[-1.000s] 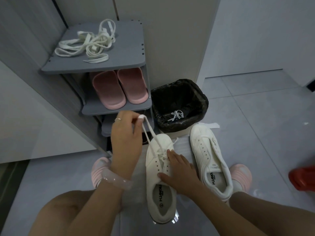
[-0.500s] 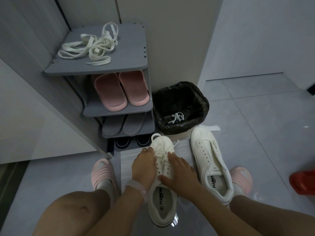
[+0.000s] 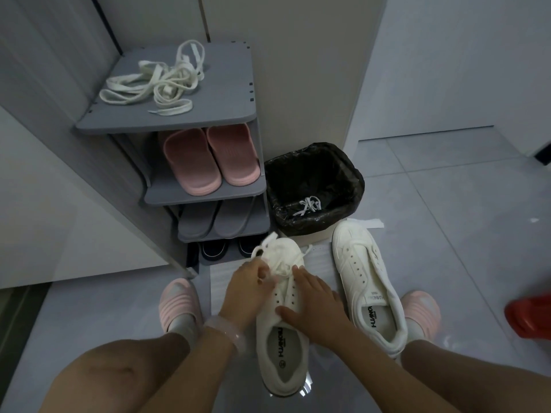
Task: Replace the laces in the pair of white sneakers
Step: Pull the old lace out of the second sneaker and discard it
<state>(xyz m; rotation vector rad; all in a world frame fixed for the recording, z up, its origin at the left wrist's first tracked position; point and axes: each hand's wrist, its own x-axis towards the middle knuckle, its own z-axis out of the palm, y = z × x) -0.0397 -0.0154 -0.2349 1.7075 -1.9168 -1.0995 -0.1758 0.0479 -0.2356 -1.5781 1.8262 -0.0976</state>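
A low white leather sneaker (image 3: pixel 281 311) lies on the grey tiled floor (image 3: pixel 447 234) at the middle of the view, toe toward 12 o'clock, on a pale ribbed mat (image 3: pixel 222 281). Its insole reads "HUANQIU". The left hand (image 3: pixel 246 289), at 9 o'clock of the shoe, has its fingers curled around the thin white lace (image 3: pixel 280 265) at the lowest eyelets; the lace's loose loops lie over the toe. The right hand (image 3: pixel 313 305) rests on the shoe's 3 o'clock side, fingers straight, thumb across the tongue. A clear bracelet (image 3: pixel 225 330) circles the left wrist.

At 3 o'clock stands the second white sneaker (image 3: pixel 365 281), unlaced, with the same "HUANQIU" print. At 12 o'clock a bin lined with a black bag (image 3: pixel 313 186) holds a bunched white lace (image 3: pixel 308 205). At 11 o'clock a grey tiered shoe rack (image 3: pixel 208 114) carries a tangle of wide cream laces (image 3: pixel 155 81) on top, pink slippers (image 3: pixel 208 158) below, then grey slippers (image 3: pixel 217 219). A red object (image 3: pixel 529 315) sits at the 3 o'clock edge.
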